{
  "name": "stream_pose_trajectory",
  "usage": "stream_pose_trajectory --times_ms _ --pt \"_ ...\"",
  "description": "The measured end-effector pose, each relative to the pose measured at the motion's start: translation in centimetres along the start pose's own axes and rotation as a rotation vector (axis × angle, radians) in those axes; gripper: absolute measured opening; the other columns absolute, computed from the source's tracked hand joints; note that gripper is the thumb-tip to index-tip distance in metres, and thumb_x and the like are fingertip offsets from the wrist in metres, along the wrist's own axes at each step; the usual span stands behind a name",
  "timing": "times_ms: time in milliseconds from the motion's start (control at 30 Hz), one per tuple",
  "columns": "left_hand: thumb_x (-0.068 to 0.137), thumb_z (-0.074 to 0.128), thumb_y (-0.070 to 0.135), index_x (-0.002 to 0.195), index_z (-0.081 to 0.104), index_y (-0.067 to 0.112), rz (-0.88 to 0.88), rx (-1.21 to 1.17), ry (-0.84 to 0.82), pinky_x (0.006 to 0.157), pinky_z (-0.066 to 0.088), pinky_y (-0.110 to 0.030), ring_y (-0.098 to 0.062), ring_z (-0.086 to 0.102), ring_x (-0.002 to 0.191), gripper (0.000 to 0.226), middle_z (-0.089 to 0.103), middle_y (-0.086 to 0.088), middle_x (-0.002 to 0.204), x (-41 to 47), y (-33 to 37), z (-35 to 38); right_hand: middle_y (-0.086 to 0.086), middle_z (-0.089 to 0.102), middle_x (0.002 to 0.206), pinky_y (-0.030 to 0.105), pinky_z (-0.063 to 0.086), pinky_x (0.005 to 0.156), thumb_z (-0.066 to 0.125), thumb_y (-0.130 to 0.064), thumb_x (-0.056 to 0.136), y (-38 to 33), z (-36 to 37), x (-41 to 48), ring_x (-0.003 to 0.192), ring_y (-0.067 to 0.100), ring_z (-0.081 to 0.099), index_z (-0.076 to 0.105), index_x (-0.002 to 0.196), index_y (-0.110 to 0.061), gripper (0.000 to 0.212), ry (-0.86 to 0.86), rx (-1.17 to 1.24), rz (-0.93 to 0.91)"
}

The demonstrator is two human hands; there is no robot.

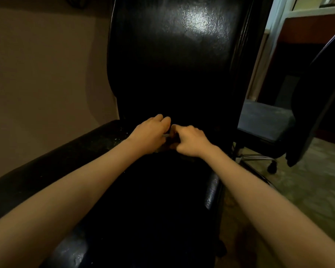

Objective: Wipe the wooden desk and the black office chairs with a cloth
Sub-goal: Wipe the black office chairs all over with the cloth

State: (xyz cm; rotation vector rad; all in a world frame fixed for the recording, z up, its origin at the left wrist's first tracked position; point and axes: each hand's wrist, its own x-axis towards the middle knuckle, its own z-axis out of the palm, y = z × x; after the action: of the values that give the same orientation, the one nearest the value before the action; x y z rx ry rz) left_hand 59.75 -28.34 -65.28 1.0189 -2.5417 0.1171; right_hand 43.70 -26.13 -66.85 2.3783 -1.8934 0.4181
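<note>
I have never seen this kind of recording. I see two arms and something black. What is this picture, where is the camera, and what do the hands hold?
There is no machine here. One camera sits on a person's head and looks forward and down, so the two bare arms are that person's own. The left hand and the right hand meet where the seat joins the back of a black chair. Their fingers curl round something small and dark, probably the cloth, but it is too dim to be sure. At the right a second chair stands on the carpet.
</note>
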Motion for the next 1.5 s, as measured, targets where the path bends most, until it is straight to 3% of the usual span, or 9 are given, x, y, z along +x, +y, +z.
stream_pose_trajectory --times_ms 233,333,500,700,900,1033,1167,1333,1500 --pt "0.091 0.058 0.029 0.107 0.062 0.006 -0.166 -0.06 -0.524 0.078 0.044 -0.031 -0.028 0.056 0.1 0.028 0.058 -0.012 0.108 0.3 1.5 1.5 0.011 0.054 0.096 0.031 0.033 0.067 0.058 -0.017 0.087 6.4 -3.0 -1.9 0.096 0.037 0.055 0.047 0.12 -0.014 0.035 0.115 0.036 0.213" --pt "0.091 0.059 0.03 0.108 0.06 0.004 -0.225 -0.14 -0.686 0.078 0.042 -0.03 -0.024 0.054 0.093 0.031 0.054 -0.01 0.103 -0.2 1.5 2.8 0.017 0.05 0.123 0.036 0.039 0.076 0.054 -0.023 0.09 8.2 -0.2 -2.3 0.109 0.039 0.05 0.035 0.14 -0.018 0.053 -0.054 -0.005 0.271" --pt "0.091 0.059 0.029 0.103 0.059 0.006 -0.279 -0.217 -0.691 0.079 0.042 -0.03 -0.029 0.056 0.102 0.026 0.056 -0.01 0.104 0.0 0.5 4.1 0.014 0.033 0.143 0.04 0.041 0.091 0.046 -0.044 0.094 7.8 1.8 -1.4 0.122 0.039 0.041 0.026 0.147 -0.019 0.062 -0.106 -0.181 0.258" --pt "0.089 0.062 0.031 0.083 0.057 0.016 -0.307 -0.41 -0.775 0.049 0.042 -0.01 -0.006 0.049 0.065 0.017 0.052 0.005 0.077 0.8 -1.4 4.6 0.013 0.049 0.13 0.035 0.042 0.086 0.046 -0.041 0.096 6.4 2.8 1.2 0.116 0.033 0.049 0.047 0.135 -0.015 0.047 -0.03 -0.214 0.244" --pt "0.091 0.058 0.032 0.089 0.056 0.014 -0.276 -0.341 -0.85 0.061 0.038 -0.019 -0.012 0.049 0.074 0.018 0.052 0.001 0.081 1.8 -1.4 5.4 0.011 0.059 0.118 0.033 0.041 0.078 0.049 -0.04 0.095 1.4 5.6 8.4 0.109 0.029 0.055 0.059 0.117 -0.012 0.037 0.018 -0.211 0.179" --pt "0.09 0.058 0.037 0.102 0.057 0.015 -0.315 -0.359 -0.828 0.072 0.04 -0.026 -0.015 0.049 0.091 0.025 0.052 0.0 0.098 1.4 -1.7 5.8 0.007 0.057 0.125 0.031 0.041 0.081 0.048 -0.037 0.096 -1.7 7.0 12.2 0.115 0.026 0.053 0.053 0.129 -0.02 0.038 0.028 0.018 0.15" --pt "0.092 0.056 0.034 0.115 0.058 0.007 -0.341 -0.391 -0.832 0.063 0.036 -0.02 -0.015 0.047 0.092 0.036 0.052 -0.005 0.105 1.1 -1.4 5.4 0.009 0.049 0.138 0.033 0.044 0.086 0.047 -0.034 0.097 -1.1 5.7 12.7 0.121 0.028 0.049 0.037 0.144 -0.021 0.049 0.077 0.131 0.202" --pt "0.092 0.055 0.031 0.113 0.057 0.006 -0.333 -0.427 -0.81 0.067 0.037 -0.023 -0.016 0.046 0.093 0.033 0.05 -0.004 0.105 0.5 -1.4 5.1 0.009 0.057 0.124 0.029 0.039 0.073 0.047 -0.035 0.097 1.1 1.8 9.5 0.111 0.028 0.054 0.051 0.13 -0.018 0.038 0.124 -0.089 0.22" --pt "0.094 0.053 0.03 0.116 0.055 0.005 -0.328 -0.385 -0.811 0.071 0.037 -0.024 -0.016 0.044 0.094 0.034 0.052 -0.012 0.119 0.3 -0.4 4.7 0.013 0.06 0.113 0.03 0.039 0.068 0.046 -0.024 0.098 2.9 2.6 4.5 0.1 0.03 0.059 0.059 0.114 -0.007 0.027 -0.021 -0.348 0.327"
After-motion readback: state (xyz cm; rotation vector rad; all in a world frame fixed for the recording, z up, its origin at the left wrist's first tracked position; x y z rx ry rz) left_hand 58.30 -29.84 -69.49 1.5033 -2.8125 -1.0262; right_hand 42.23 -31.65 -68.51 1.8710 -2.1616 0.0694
